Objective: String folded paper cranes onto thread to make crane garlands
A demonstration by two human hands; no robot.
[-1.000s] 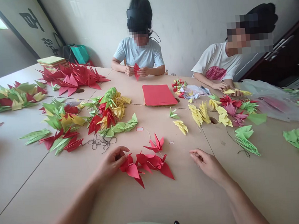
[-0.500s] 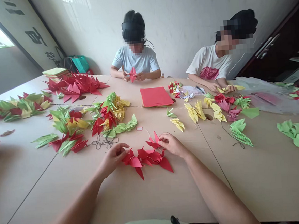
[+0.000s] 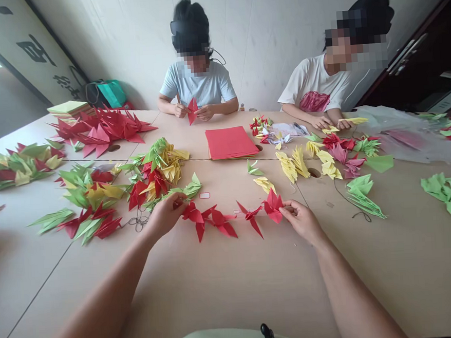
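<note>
Several red folded paper cranes (image 3: 223,221) hang in a row on a thin string between my two hands, just over the table. My left hand (image 3: 169,214) pinches the left end of the row, by the leftmost crane. At the other end, my right hand (image 3: 300,219) has its thumb and fingers closed on the edge of a red paper crane (image 3: 273,207). A gap of string parts the two left cranes from the two on the right. Beyond my left hand lie green folded pieces (image 3: 190,188) and a tangle of dark cord (image 3: 138,220).
A stack of red paper (image 3: 231,142) lies mid-table. Red cranes (image 3: 110,126) are heaped at back left, with mixed strung cranes (image 3: 91,191) nearer. Yellow folded pieces (image 3: 287,165) lie right of centre. Across the table, one person (image 3: 196,83) holds a red piece; another person (image 3: 320,85) handles yellow ones.
My hands have moved apart, the right one outward to the right. The red cranes, bunched together before, are now spread along the string and lifted. My view has shifted slightly.
</note>
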